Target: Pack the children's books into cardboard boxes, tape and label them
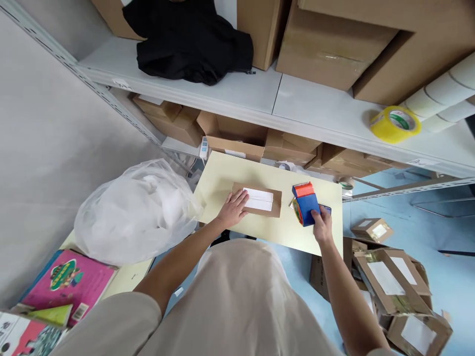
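Observation:
A small flat cardboard box [275,206] with a white paper label [260,199] on top lies on the pale yellow tabletop [218,173]. My left hand [234,207] rests flat on the left end of the box and label, its fingers stretched out. To the right of the box, my right hand [322,221] is wrapped round a blue and orange tape dispenser [308,205] with a toothed edge at its far end. The dispenser is over the right part of the table, apart from the box. A small dark blue item [326,208], partly hidden, shows beside my right hand.
A shelf [260,94] behind the table carries cartons, black cloth [196,44] and a yellow tape roll [395,123]. A plastic bag [137,212] bulges at the left, above a pink book [69,282]. Several boxes [395,279] are piled at the right.

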### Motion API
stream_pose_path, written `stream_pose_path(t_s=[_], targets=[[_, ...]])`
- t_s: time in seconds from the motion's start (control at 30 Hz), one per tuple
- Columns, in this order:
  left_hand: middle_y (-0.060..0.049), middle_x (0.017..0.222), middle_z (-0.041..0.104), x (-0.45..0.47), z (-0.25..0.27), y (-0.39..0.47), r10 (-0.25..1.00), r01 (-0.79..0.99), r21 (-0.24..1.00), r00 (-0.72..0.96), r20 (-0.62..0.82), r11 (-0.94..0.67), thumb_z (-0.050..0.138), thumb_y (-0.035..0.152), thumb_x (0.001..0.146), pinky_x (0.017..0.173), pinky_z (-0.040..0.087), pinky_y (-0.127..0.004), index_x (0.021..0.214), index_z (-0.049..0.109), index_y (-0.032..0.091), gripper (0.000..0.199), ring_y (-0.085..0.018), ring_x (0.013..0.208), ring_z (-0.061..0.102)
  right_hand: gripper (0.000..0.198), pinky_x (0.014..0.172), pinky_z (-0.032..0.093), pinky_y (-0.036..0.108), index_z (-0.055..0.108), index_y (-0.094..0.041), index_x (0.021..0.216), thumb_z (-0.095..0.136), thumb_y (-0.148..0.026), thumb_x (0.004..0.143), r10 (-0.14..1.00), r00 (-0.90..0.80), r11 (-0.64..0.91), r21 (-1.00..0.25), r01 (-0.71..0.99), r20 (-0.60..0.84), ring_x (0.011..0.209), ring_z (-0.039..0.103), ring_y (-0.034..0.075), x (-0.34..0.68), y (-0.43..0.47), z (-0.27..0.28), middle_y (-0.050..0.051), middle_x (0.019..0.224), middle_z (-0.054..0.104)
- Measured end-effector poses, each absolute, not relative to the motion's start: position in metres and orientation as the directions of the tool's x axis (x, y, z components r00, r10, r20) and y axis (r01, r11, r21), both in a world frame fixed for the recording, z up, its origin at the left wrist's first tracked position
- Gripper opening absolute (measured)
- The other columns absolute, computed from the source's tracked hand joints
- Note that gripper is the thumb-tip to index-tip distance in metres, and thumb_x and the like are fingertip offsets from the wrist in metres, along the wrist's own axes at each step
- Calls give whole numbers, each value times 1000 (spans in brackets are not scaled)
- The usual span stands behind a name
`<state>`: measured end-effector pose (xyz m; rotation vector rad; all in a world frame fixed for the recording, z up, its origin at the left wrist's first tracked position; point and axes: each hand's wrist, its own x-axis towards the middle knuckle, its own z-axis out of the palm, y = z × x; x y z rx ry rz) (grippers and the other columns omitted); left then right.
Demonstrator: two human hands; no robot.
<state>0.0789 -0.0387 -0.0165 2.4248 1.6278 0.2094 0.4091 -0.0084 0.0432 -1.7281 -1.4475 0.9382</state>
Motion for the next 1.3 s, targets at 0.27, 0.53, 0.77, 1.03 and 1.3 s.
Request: stream_pose_path(t_s=[0.27, 0.53, 0.77, 1.03, 1.3], targets=[[-13, 145, 43, 77, -10, -37, 931, 842, 417, 364, 33, -344, 52, 36, 86, 114, 15, -49, 140, 39, 15, 59, -28, 140, 27, 55, 45, 24, 25, 36, -20, 49, 52, -65, 76, 905, -359, -30, -878, 478, -227, 49, 27, 9, 290, 65, 86, -4, 50, 29], [-14, 139, 49, 70, -6, -33, 958, 625, 743, 275, 78, -240, 66, 38, 74, 114, 18, -52, 132, 49, 18, 63, -31, 136, 34, 56, 44, 24, 26, 36, -21, 50, 47, -70, 75, 903, -304, -99, -836, 540, -303, 48, 26, 9, 294, 69, 61, -4, 48, 30], [-15, 124, 61, 56, 5, -4, 981, 76, 978, -48, -188, 192, 51, 34, 85, 94, 47, -33, 134, 44, 13, 54, -21, 110, 62, 57, 43, 23, 25, 34, -21, 50, 49, -70, 74, 905, -304, -105, -849, 519, -298, 48, 25, 8, 292, 67, 62, -4, 48, 28], [-4, 70, 68, 64, 33, 23, 919, 36, 922, 78, -387, 385, 55, 32, 80, 52, 44, -22, 76, 68, 13, 24, -11, 57, 60, 59, 44, 26, 25, 37, -21, 50, 44, -74, 73, 905, -326, -42, -819, 572, -274, 48, 28, 9, 294, 64, 70, -4, 48, 31], [-2, 68, 69, 41, 29, 2, 956, 214, 933, -18, -292, 289, 51, 37, 81, 51, 41, -21, 69, 65, 16, 28, -10, 52, 55, 56, 49, 30, 25, 40, -20, 50, 41, -67, 81, 883, -411, 183, -642, 745, -225, 51, 32, 10, 297, 63, 99, -3, 50, 37]])
